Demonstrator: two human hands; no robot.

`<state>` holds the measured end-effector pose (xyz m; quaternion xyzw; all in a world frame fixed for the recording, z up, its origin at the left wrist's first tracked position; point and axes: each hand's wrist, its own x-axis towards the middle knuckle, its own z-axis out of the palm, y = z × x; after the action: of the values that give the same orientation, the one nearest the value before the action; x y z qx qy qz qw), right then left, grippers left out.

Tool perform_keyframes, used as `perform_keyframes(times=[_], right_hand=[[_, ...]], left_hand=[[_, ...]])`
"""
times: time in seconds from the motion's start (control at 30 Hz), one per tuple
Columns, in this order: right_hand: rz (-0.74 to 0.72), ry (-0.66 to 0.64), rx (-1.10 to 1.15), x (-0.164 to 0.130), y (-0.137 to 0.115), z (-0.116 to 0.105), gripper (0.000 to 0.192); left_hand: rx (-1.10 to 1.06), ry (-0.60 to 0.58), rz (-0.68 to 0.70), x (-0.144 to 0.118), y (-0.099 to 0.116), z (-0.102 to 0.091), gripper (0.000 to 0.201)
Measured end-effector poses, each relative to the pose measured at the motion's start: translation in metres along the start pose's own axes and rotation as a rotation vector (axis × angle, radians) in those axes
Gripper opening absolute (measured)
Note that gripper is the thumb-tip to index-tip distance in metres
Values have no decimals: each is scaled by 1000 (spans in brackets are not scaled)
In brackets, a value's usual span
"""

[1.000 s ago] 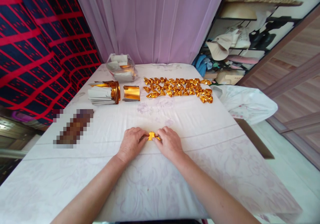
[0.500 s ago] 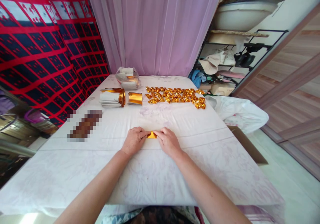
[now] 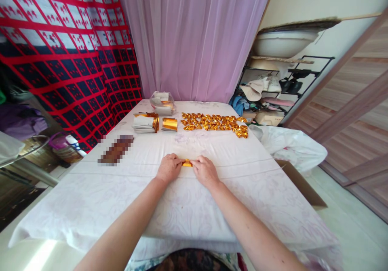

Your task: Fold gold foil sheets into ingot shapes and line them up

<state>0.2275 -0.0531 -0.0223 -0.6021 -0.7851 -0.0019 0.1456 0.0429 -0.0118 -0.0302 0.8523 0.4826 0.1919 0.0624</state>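
Note:
A small strip of folded gold foil paper lies low over the white tablecloth, stretched between my two hands. My left hand pinches its left end, and my right hand pinches its right end. Both sets of fingertips cover the ends of the strip. Beyond them, several folded gold foil pieces sit in rows. Left of those rows are a small pile of gold foil sheets and a larger stack of sheets with pale undersides.
A clear plastic bag with more sheets stands at the table's far edge. A blurred-out brown item lies on the left. Right of the table are a white plastic bag, a cardboard box and a loaded rack.
The gold foil paper between my hands has gone from a peaked shape to a flatter, narrower strip. Both hands still pinch its ends. The camera view has shifted.

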Motion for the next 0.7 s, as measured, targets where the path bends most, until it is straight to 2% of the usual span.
perform_keyframes(times=[0.27, 0.5, 0.6, 0.7], right_hand=[[-106, 36, 41, -4, 7, 0, 28], [-258, 43, 88, -21, 32, -9, 28], [-258, 16, 69, -25, 33, -13, 30], [-209, 3, 38, -24, 23, -14, 42]], left_hand=[[1, 5, -21, -1, 3, -2, 27], [-10, -17, -26, 1, 4, -5, 25], [-18, -26, -42, 1, 6, -6, 24], [-25, -30, -58, 0, 8, -8, 24]])
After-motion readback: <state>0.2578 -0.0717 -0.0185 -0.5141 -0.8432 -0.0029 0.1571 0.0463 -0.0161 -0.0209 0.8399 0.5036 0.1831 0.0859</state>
